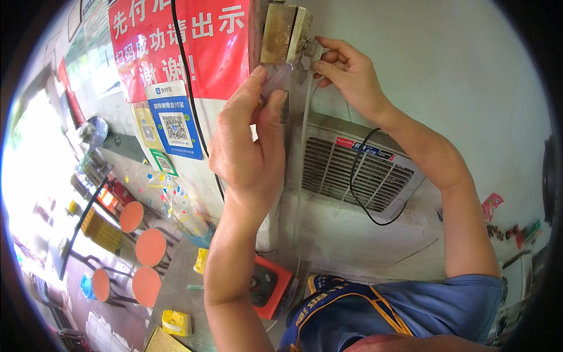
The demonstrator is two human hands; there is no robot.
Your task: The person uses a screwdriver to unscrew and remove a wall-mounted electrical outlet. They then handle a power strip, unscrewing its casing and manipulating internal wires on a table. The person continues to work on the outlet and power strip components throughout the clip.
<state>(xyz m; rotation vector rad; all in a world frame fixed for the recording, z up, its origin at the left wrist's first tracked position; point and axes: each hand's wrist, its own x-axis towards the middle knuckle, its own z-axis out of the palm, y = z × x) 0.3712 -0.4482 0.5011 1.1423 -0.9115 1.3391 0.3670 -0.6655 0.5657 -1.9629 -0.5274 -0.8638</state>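
Observation:
Both my arms are raised toward a wall-mounted box (278,34), brownish on its front with a pale side part (299,36). My left hand (246,138) is closed just below it, with a thin clear plastic piece (278,81) between thumb and fingers. My right hand (352,73) pinches at the box's right side, thumb and index finger around a small greyish part (315,51). Its exact kind is unclear. Below the hands, a pale narrow strip (306,105) runs down the wall.
A vented grey unit (352,164) with a black cable (353,193) sits below my right arm. Left are a red sign (220,64), payment-code cards (176,126) and a hanging black cord (190,76). Lower down are an orange-red appliance (272,287), a grey counter (182,281) and orange stools (151,246).

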